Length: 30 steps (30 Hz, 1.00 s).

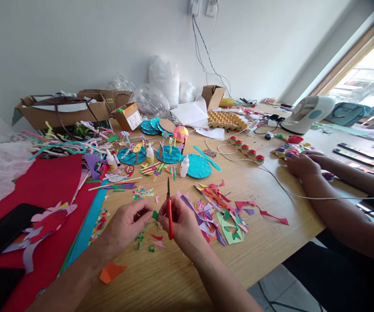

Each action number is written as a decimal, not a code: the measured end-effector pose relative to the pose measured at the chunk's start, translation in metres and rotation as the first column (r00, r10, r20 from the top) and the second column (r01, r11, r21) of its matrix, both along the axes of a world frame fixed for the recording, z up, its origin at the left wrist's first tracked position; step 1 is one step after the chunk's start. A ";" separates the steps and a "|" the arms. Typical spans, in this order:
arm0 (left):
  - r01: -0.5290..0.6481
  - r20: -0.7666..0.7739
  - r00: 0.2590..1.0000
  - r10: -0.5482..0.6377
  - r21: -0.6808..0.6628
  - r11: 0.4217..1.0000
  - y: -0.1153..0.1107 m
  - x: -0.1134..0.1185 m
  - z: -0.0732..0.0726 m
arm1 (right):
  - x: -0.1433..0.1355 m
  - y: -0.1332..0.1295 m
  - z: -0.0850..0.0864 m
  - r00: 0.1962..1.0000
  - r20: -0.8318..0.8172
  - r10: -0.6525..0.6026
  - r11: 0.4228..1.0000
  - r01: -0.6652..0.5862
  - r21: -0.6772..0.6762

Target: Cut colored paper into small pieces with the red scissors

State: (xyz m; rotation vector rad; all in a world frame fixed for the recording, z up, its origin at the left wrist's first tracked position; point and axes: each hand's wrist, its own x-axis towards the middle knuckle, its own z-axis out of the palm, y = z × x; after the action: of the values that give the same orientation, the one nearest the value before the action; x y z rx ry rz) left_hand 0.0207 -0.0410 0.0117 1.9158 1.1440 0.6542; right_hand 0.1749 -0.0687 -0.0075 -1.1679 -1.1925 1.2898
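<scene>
Between the fingertips of my left hand (130, 223) is a small piece of green paper (155, 215). My right hand (183, 223) is closed around a pair of scissors (170, 212) with red handles, the dark blades pointing away from me; its fingertips come close to the same green piece. Tiny green and pink paper scraps (157, 241) lie on the wooden table under my hands. To the right is a heap of coloured paper offcuts (206, 216), with another pair of scissors (204, 197) lying on it. An orange scrap (111, 273) lies near my left forearm.
Blue discs with paper decorations (167, 154) and white glue bottles (184, 166) stand ahead. Red paper sheets (40, 177) and a dark phone (3, 229) are at left. A co-worker's hands (304, 164) work at right, near a white cable (278, 184) and a fan (308, 113).
</scene>
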 end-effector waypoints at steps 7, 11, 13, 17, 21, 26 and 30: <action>0.056 0.002 0.998 -0.056 -0.109 0.992 -0.001 0.003 -0.008 | 0.003 0.001 -0.001 0.998 0.048 -0.028 0.998 0.025 0.049; 0.006 0.113 0.993 0.014 -0.174 0.985 -0.001 0.003 -0.013 | 0.012 -0.011 0.001 0.948 0.303 -0.093 0.994 0.071 0.082; -0.024 0.168 0.984 0.062 -0.223 0.975 -0.002 0.003 -0.012 | 0.018 -0.022 0.001 0.886 0.462 -0.018 0.998 -0.012 0.061; -0.038 0.253 0.961 0.116 -0.291 0.956 -0.006 0.006 -0.008 | 0.024 -0.041 -0.001 0.807 0.575 0.131 0.989 -0.144 -0.023; -0.027 0.305 0.942 0.140 -0.347 0.937 -0.009 0.014 -0.003 | 0.023 -0.048 -0.002 0.785 0.604 0.135 0.987 -0.160 -0.014; 0.028 0.319 0.941 0.111 -0.401 0.916 -0.013 0.018 -0.003 | 0.024 -0.048 -0.003 0.788 0.603 0.121 0.990 -0.141 -0.015; 0.074 0.349 0.933 0.092 -0.436 0.897 -0.014 0.019 -0.008 | 0.026 -0.050 -0.008 0.802 0.585 0.124 0.992 -0.116 -0.051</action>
State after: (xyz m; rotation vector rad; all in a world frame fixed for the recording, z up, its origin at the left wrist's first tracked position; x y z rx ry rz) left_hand 0.0398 -0.0553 0.0040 1.3349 0.9637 0.6517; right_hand 0.2008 -0.1184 -0.0150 -1.5908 -1.7314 1.0472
